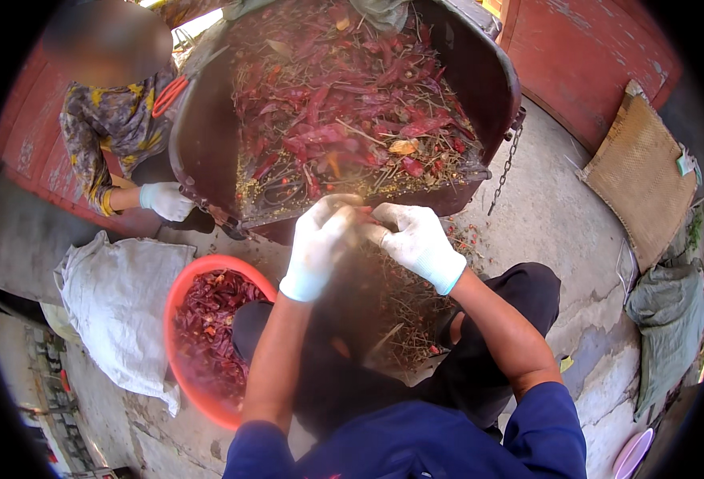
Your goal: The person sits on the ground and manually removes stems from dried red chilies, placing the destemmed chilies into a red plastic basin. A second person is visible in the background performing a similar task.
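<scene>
My left hand (320,243) and my right hand (417,241), both in white work gloves, meet in front of me. Their fingers pinch a small reddish piece, seemingly a dried red chili (364,214), mostly covered by the gloves and partly blurred. Just beyond them stands a dark metal cart bed (200,152), its near end open. Dried red chilies (328,120) with stems and loose seeds are heaped in it. To my left, an orange-red basin (178,363) holds dark red chili pods (218,319).
A co-worker's gloved hand (166,201) is by the cart's left corner; red-handled scissors (170,96) lie on its rim. A white sack (124,299) rests beside the basin. Stems and scraps (412,319) litter the concrete between my legs. A chain (505,176) hangs at right, near a woven mat (643,176).
</scene>
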Motion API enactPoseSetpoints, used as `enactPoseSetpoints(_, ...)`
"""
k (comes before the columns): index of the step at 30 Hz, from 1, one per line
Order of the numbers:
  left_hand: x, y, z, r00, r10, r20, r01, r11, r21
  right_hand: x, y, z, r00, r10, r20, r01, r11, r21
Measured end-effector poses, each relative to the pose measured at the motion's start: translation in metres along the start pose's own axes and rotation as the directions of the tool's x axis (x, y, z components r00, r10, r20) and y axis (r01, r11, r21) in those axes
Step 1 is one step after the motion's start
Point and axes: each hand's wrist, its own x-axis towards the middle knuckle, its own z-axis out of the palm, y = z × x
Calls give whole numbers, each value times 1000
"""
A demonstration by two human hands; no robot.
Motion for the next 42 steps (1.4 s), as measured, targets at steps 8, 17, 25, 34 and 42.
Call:
enactPoseSetpoints(8, -19, 7, -52, 946, 172, -274, -228, 955, -188, -7, 6, -5, 934, -111, 340, 235, 907, -349)
enactPoseSetpoints(17, -167, 20, -219, 775, 405, -485, 515, 40, 856, -17, -2, -14, 951, -161, 264, 264, 866, -425)
enactPoseSetpoints(25, -55, 40, -130, 795, 372, -479, 250, 519, 817, -13, -8, -19, 951, -144, 273, 239, 904, -354)
enactPoseSetpoints(34, 125, 42, -32, 940, 339, -28, 45, -44, 998, -4, 1, -19, 962, -172, 214, 235, 918, -318)
enactPoseSetpoints(42, 153, 17, -35, 929, 366, 52, 7, -159, 987, 2, -6, -23, 961, -192, 200, 252, 905, -343)
